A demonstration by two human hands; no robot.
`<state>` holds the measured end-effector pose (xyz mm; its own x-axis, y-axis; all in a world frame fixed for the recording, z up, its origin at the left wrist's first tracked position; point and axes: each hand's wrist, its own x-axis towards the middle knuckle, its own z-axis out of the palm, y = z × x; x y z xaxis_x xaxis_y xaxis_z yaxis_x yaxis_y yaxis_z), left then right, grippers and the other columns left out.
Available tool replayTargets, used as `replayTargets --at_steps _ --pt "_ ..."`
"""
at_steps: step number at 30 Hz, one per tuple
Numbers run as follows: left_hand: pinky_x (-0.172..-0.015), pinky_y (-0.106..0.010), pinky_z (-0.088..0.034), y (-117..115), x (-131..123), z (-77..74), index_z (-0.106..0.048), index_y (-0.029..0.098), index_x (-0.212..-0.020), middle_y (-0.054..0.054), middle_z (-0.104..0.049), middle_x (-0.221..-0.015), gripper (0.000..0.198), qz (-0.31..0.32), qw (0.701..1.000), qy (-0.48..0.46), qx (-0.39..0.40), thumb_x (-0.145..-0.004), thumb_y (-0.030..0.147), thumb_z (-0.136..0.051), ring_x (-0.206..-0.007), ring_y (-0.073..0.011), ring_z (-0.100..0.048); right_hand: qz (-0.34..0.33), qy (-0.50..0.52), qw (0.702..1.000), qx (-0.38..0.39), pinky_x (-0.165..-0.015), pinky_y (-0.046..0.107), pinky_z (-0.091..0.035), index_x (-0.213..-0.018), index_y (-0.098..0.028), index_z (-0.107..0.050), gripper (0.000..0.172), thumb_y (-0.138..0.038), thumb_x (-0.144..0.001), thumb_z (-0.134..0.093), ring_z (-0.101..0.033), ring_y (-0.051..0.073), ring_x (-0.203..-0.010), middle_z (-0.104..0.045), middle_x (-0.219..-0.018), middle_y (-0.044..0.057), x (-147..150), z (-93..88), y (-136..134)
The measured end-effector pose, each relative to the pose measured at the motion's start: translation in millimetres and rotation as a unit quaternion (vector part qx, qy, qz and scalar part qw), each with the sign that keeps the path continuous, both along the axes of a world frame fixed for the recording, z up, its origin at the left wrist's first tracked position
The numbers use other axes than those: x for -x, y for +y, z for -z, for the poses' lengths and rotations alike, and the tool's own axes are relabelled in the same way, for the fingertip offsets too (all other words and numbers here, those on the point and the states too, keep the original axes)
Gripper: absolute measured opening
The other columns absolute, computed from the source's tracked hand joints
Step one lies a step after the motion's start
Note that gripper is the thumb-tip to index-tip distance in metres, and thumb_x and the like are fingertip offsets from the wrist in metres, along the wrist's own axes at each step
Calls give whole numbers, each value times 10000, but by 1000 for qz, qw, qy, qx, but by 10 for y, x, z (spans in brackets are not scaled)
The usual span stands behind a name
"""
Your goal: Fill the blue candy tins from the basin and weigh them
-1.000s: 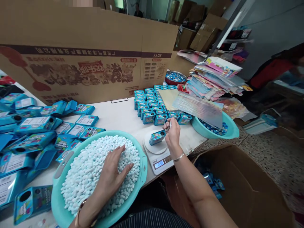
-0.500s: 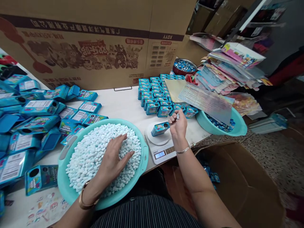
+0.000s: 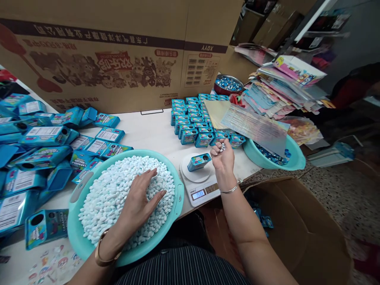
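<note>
My left hand (image 3: 137, 198), fingers spread, rests on the heap of small white and pale blue candies (image 3: 103, 202) in a turquoise basin (image 3: 72, 225). My right hand (image 3: 225, 161) is raised palm up beside the scale, its curled fingers cupping a few of the candies (image 3: 222, 147). Just left of those fingers, a small blue candy box (image 3: 198, 162) sits on the round plate of a white digital scale (image 3: 204, 194). The scale's display is lit, but I cannot read the figures surely.
Rows of blue boxes (image 3: 189, 136) stand behind the scale, partly under sheets (image 3: 255, 126). Loose blue boxes (image 3: 44, 136) pile up at left. A large carton (image 3: 118, 43) walls the back. At right are a second turquoise basin (image 3: 297, 160) and an open cardboard box (image 3: 303, 229).
My right hand's fingers have loosened and tilted, so more candies show in the palm. My left hand has stayed on the heap. The whole view has shifted slightly.
</note>
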<state>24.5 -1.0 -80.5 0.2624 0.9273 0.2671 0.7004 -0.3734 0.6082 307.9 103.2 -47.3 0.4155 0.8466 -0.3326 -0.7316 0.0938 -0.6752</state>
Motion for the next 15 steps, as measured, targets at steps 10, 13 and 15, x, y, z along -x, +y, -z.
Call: replayTargets --at_steps 10,13,15 --pt "-1137 -570 -382 47 -126 -133 -421 227 -1425 -133 -592 -1366 549 19 999 22 -26 -952 486 -524 -1302 -323 -529 12 -13 1000 -17 -350 154 -230 -750 -211 -460 304 -388 -982 -544 -269 38 -375 -336 -538 -114 -126 -20 -35" --pt "-1099 -543 -419 272 -486 -340 -372 203 -1461 -157 -560 -1386 595 94 993 61 -33 -941 430 -550 -1292 -326 -525 18 -9 999 -34 -356 152 -250 -746 -212 -456 299 -378 -971 -564 -288 38 -374 -349 -534 -113 -202 7 -86" --pt "-1072 -495 -446 499 -817 -429 -366 175 -1458 -169 -546 -1389 646 141 983 121 6 -903 390 -615 -1272 -320 -530 24 11 999 -35 -358 148 -259 -739 -209 -459 292 -355 -969 -563 -302 36 -369 -361 -525 -112 -228 39 -135"
